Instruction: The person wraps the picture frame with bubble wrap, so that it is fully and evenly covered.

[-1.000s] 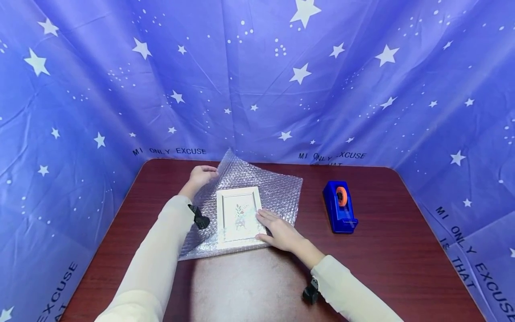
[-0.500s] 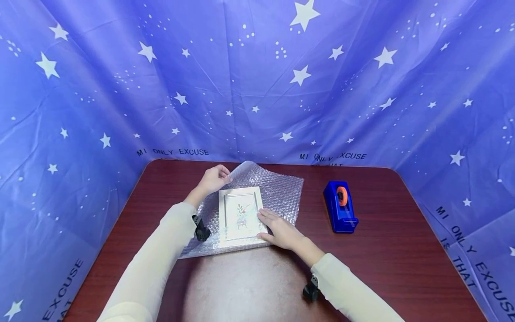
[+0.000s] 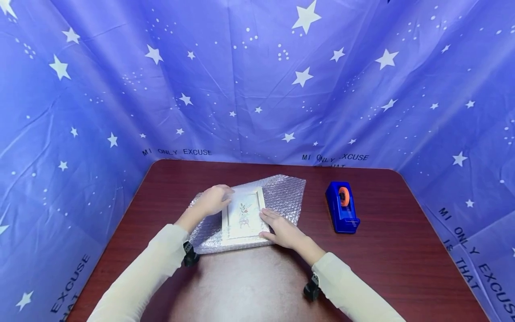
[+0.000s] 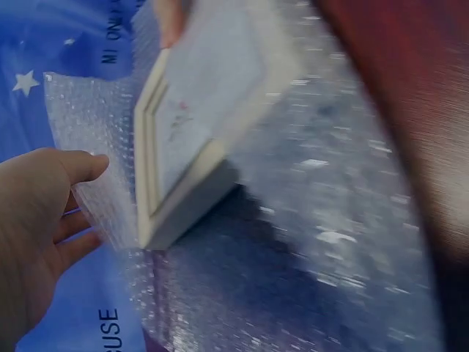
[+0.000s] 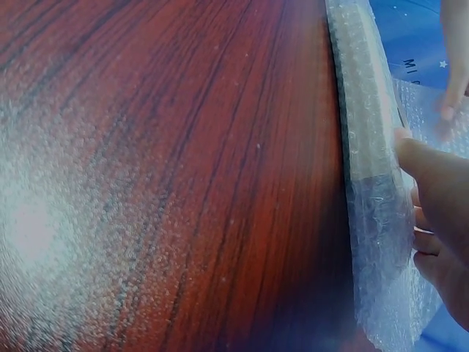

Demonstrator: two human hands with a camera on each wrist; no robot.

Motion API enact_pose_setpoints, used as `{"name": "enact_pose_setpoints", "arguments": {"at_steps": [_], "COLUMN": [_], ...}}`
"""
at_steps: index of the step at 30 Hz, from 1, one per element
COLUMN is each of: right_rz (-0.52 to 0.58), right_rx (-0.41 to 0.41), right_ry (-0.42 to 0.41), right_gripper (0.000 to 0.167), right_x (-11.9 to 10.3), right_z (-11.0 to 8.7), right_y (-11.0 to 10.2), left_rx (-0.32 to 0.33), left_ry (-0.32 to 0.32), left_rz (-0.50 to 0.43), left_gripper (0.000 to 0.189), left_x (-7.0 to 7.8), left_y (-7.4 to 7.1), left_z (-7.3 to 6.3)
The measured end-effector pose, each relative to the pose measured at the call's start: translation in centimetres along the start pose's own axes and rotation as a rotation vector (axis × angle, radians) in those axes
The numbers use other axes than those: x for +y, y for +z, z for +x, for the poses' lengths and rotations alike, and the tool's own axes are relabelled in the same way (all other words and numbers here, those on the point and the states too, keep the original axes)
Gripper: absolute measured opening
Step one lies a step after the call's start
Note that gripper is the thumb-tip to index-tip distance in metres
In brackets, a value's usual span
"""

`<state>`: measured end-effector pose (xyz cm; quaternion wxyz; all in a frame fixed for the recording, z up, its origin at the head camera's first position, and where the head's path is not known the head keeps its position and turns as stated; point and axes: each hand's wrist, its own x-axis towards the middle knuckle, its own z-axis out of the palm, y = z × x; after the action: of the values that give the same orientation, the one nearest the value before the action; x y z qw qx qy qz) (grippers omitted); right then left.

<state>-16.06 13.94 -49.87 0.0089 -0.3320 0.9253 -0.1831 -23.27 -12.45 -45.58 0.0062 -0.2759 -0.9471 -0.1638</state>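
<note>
A white picture frame (image 3: 245, 219) with a small floral print lies on a sheet of bubble wrap (image 3: 284, 192). Along the near edge, bubble wrap (image 5: 377, 213) covers the frame's side, as the right wrist view shows. My left hand (image 3: 212, 200) pinches the sheet's far left part and holds it over the frame's upper left corner. In the left wrist view, the thumb and fingers of that hand (image 4: 37, 213) lie on either side of the wrap. My right hand (image 3: 283, 229) rests on the frame's right edge, its fingers extended over the wrap.
To the right on the reddish-brown table (image 3: 386, 250) stands a blue tape dispenser (image 3: 342, 212) with an orange roll (image 3: 344, 197). A blue curtain (image 3: 257, 89) with white stars encloses the table's back and sides.
My left hand has moved right and toward me, bringing the raised far left corner of the bubble wrap down over the picture frame. The right hand stays on the frame's right edge.
</note>
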Motion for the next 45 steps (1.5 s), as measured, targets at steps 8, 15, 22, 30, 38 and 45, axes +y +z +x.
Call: {"name": "enact_pose_setpoints", "arguments": {"at_steps": [8,15,22,30,38,45], "right_rz": [-0.015,-0.019,-0.012,-0.028,-0.065,-0.116], "right_rx": [0.016,0.008,0.012,0.032,0.079,-0.099], "right_ry": [0.009,0.017,0.022,0.034,0.024,-0.064], "right_gripper": [0.064,0.065,0.065,0.064,0.065,0.062], "right_x": [0.2,0.0,-0.2,-0.1,-0.3,-1.2], "right_z": [0.0,0.1,0.0,-0.2,-0.4,1.0], "right_y": [0.0,0.2,0.2,0.6,1.0,-0.1], "left_rx": [0.098,0.089,0.034,0.021,0.030,0.040], "left_ry": [0.199,0.204,0.278,0.219,0.155,0.153], "left_rz": [0.168,0.235,0.220,0.190,0.184,0.189], "left_gripper": [0.023,0.025,0.011,0.025,0.044,0.041], "left_x": [0.0,-0.5,0.4,2.0,2.0,1.8], "left_y": [1.4,2.5,2.4,2.8,3.7,4.1], "left_z": [-2.3,-3.1,-4.2,-5.5,-6.5,-6.6]}}
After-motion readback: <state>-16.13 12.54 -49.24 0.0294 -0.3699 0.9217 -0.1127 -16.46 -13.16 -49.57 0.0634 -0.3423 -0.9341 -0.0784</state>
